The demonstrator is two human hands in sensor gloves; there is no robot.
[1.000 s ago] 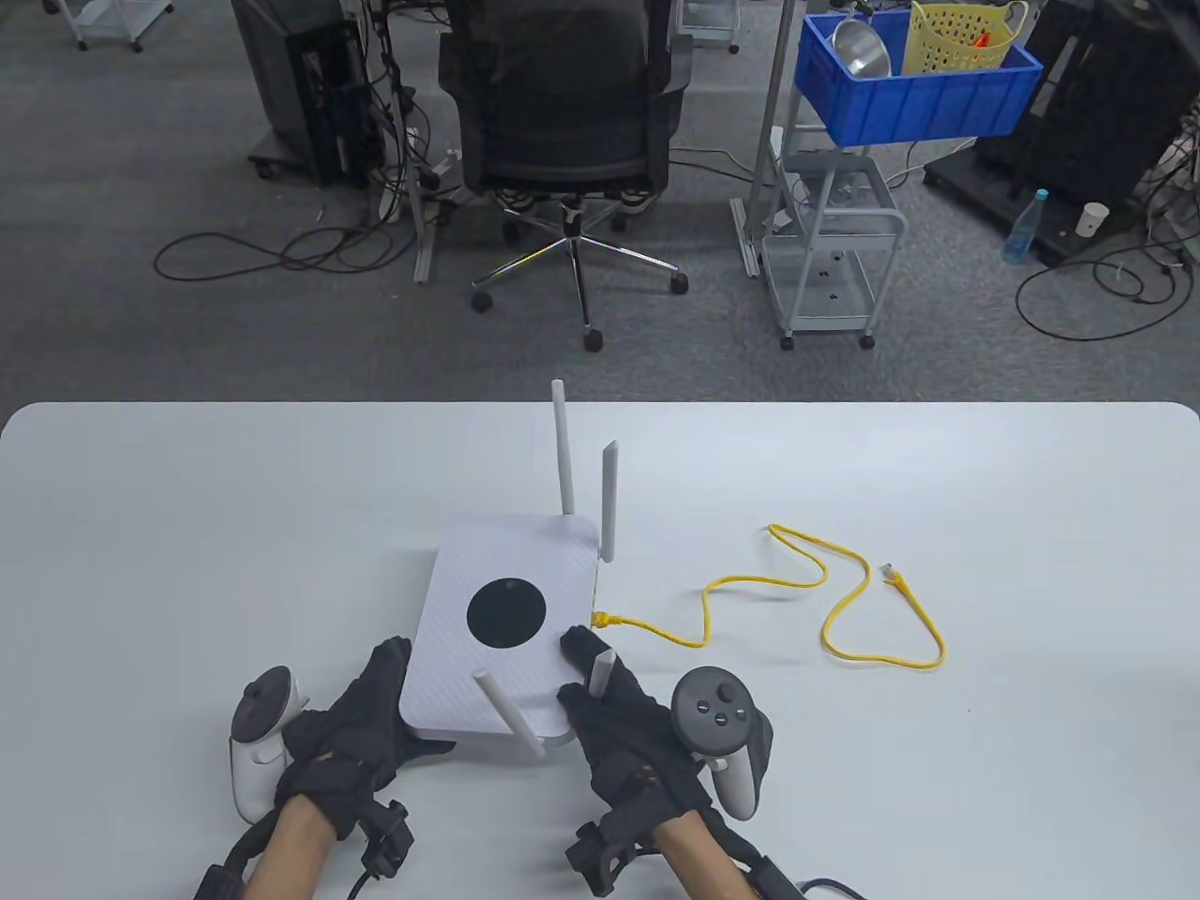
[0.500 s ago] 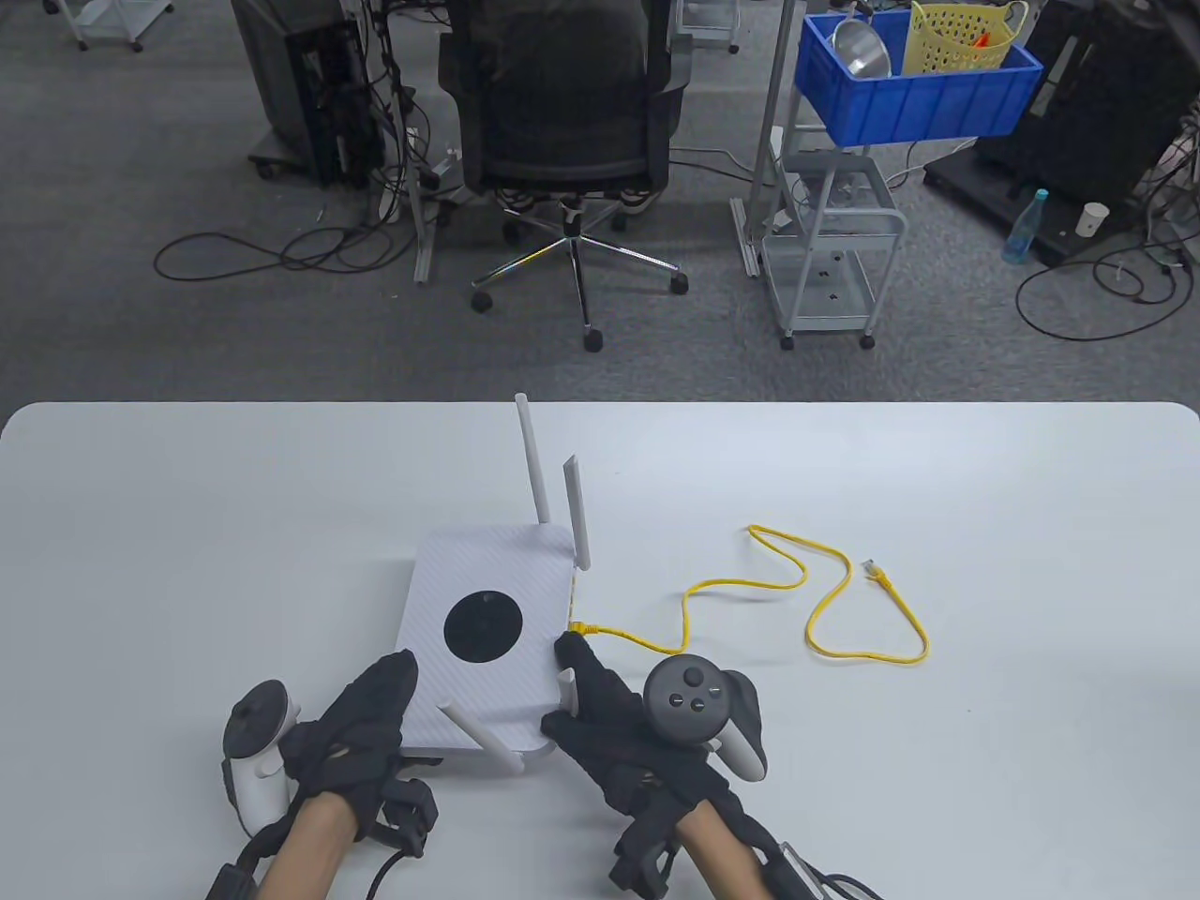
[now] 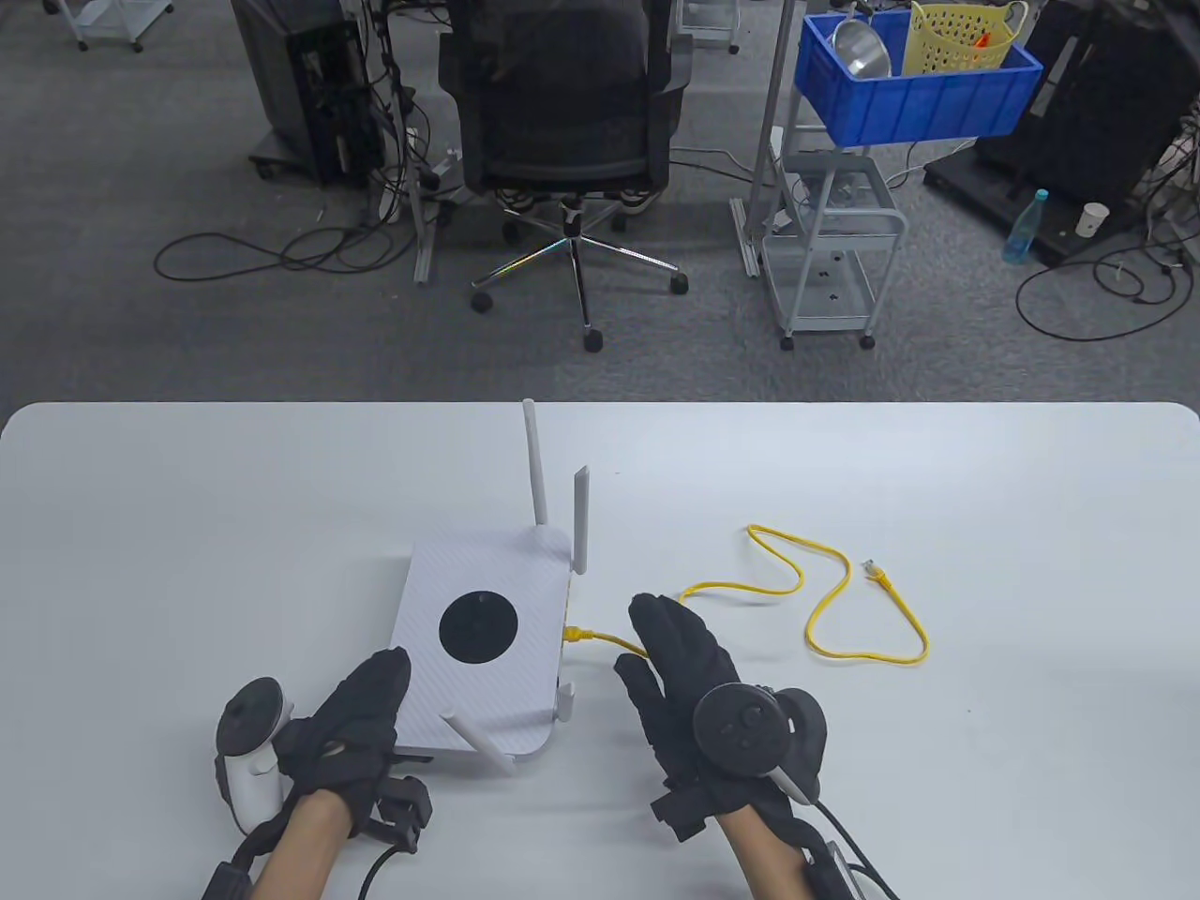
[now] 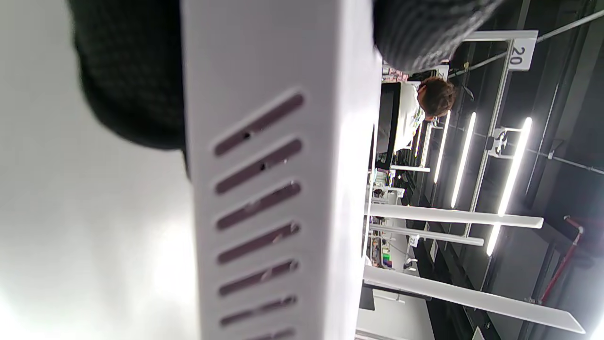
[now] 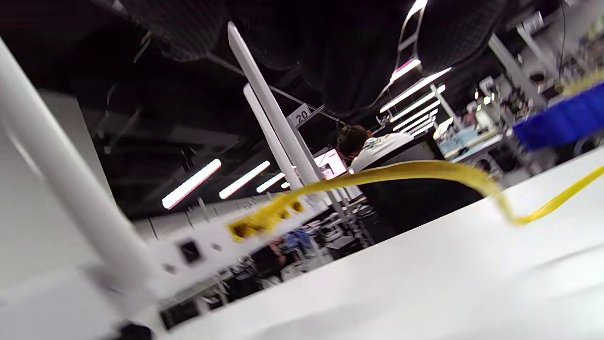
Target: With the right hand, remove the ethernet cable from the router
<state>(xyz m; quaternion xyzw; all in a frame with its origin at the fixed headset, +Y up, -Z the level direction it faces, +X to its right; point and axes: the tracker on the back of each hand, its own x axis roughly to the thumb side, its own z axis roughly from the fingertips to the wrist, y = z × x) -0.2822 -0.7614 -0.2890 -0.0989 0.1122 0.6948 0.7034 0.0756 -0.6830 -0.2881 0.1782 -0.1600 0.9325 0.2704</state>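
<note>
Your left hand (image 3: 361,722) in its black sensor glove grips the near left corner of the flat white plastic router (image 3: 483,637), fingers on top and, as the left wrist view shows, wrapped against its vented side (image 4: 264,212). The router lies on the white surface (image 3: 937,769) with its four white antennas, two standing up at the far edge. The thin yellow ethernet cable (image 3: 825,609) is plugged into a port on the router's right side (image 5: 245,226) and snakes away to the right, its free plug lying well apart on the surface. Your right hand (image 3: 689,675) hovers open just right of the router, fingers spread above the cable near the plugged end, holding nothing.
</note>
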